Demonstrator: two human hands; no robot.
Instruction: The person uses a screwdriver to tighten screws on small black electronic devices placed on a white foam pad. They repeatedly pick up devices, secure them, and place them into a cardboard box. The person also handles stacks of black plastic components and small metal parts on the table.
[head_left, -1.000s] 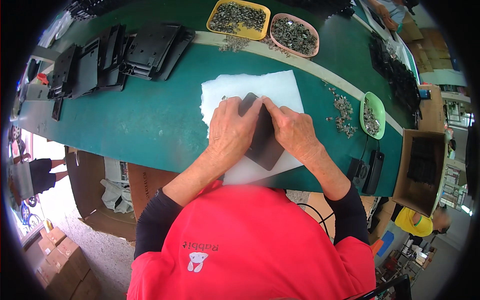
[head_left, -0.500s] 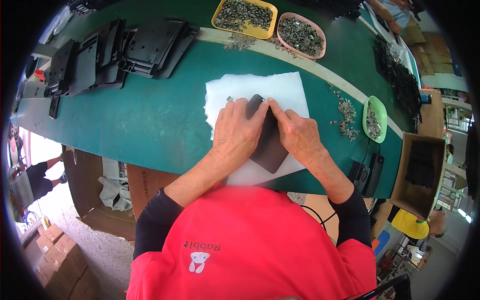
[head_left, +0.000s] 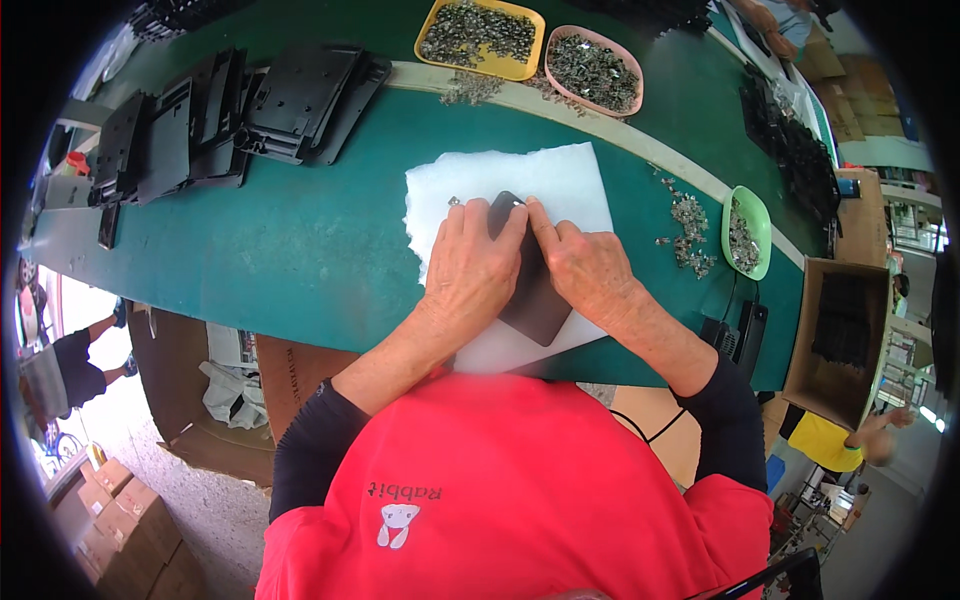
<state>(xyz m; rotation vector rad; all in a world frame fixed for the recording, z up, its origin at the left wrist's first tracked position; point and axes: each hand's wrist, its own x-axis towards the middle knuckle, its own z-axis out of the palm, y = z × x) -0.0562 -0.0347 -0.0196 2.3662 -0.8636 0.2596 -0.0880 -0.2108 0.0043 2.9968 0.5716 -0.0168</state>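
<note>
A dark, flat plastic panel [head_left: 540, 305] lies slantwise on a white foam sheet [head_left: 570, 172]. My left hand [head_left: 474, 262] is closed along its left side, thumb on the panel near the far end and fingers bent down at the foam. From the right, my right hand [head_left: 588, 268] grips the panel's edge, its index finger pressing by the far end and the other fingers curled. A tiny pale spot shows between the left thumb and right index; I cannot make out what it is. One small metal clip [head_left: 455, 201] sits on the foam beside my left fingertips.
Black plastic housings [head_left: 300, 100] are stacked at the far left. Small metal parts fill a yellow tray [head_left: 541, 45], a pink tray [head_left: 641, 90] and a green bowl [head_left: 764, 222]; loose ones [head_left: 690, 225] lie beside the bowl. An open cardboard box [head_left: 797, 375] stands right.
My right forearm and elbow have swung slightly outward to the right, and the right index has shifted a little. Both hands stay on the panel. The whole view has shifted slightly.
</note>
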